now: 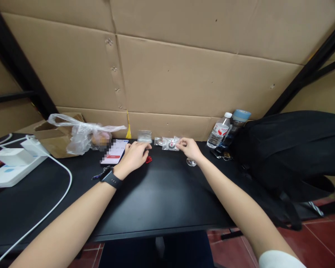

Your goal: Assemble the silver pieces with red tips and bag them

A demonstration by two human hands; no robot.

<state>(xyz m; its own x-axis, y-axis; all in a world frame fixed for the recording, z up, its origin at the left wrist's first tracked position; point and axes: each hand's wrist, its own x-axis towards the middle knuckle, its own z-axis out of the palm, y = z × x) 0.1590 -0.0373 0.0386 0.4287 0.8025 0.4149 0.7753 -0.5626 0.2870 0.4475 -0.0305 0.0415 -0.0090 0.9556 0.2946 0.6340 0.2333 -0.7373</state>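
My right hand [190, 148] pinches the right edge of a small clear plastic bag [171, 144] with a dark ring-shaped item inside, on the black desk. A second clear packet [158, 141] lies against its left side. Under my right wrist sits a small shiny round object [191, 162], partly hidden. My left hand [136, 154], a dark watch on its wrist, is palm down with slightly bent fingers apart and nothing visible in them. Just by its fingertips lies a small red item [148, 159]. A phone [115, 150] with a lit screen is at its left, and a stack of clear bags [144, 136] stands behind it.
A water bottle [219, 131], a blue-lidded bottle [238, 121], keys [223, 156] and a black backpack [290, 149] stand at the right. At the left are a plastic bag [82, 136], a cardboard box [54, 139] and a white power strip [19, 167] with cables. A cardboard wall [184, 74] closes the back.
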